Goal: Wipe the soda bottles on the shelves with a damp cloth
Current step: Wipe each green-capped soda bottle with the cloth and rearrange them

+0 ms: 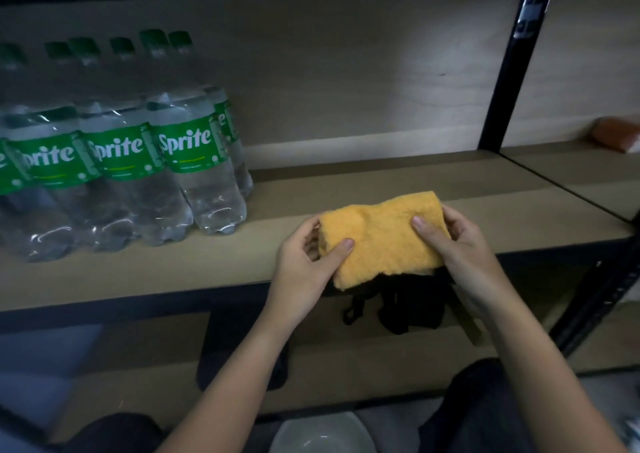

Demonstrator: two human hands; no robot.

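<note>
Soda bottles (114, 172) stand shrink-wrapped at the shelf's (485, 189) left end, apparently unwiped. Left hand (311, 258) and right hand (453, 241) pinch the folded cloth (381, 241) above the front edge; next, carry it leftward to them.

The cloth (381, 238) pinched under both thumbs is plain yellow-orange with a nubbly weave, and the bag (398, 307) just below the fingers is black. Well to the left of the left hand's (304, 255) fingers, the soda bottles (138, 175) are clear with dark green caps and green labels lettered "Sprite" in white. The shelf (381, 182) beyond the fingertips is pale tan wood edged in black, and far right of the right hand's (460, 241) fingers lies a blurred orange-red packet (618, 134).
</note>
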